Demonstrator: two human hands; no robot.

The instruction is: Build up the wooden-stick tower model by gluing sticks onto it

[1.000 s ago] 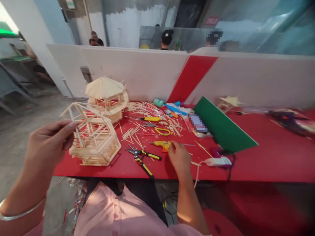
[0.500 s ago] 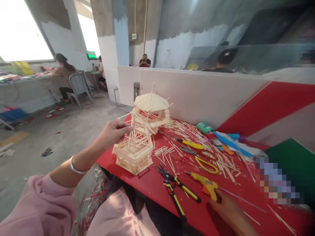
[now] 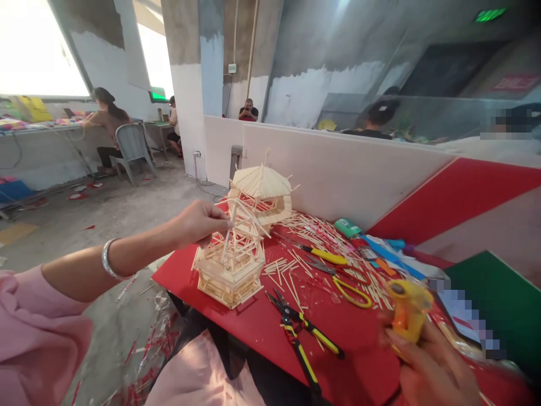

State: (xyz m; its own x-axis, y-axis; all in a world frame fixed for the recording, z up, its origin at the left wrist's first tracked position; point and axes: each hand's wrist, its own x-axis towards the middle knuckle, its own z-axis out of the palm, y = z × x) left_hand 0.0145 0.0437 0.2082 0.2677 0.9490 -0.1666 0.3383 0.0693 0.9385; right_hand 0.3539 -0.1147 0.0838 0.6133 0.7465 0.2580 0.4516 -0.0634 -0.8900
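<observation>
My left hand (image 3: 207, 224) is closed in a pinch around a thin wooden stick (image 3: 229, 243) at the upper frame of a small pavilion model (image 3: 230, 276). That model is built of pale sticks and stands near the table's left front edge; whether the pinched stick is fixed to it I cannot tell. At the right, my right hand (image 3: 435, 361) grips a yellow glue gun (image 3: 409, 310), raised off the table and slightly blurred. Behind the model stands a second stick pavilion (image 3: 262, 183) with a slatted, pointed roof.
Black-and-yellow pliers (image 3: 291, 321) lie in front on the red table (image 3: 359, 361). Yellow-handled scissors (image 3: 353, 290) and another yellow-handled tool (image 3: 329, 255) lie among loose sticks (image 3: 281, 268). A green board (image 3: 499, 304) is at right. A white partition (image 3: 321, 163) runs behind; people sit beyond.
My right hand has picked the glue gun up from the table and tilted it upward. My left hand still pinches at the model's upper frame, and the view has shifted slightly.
</observation>
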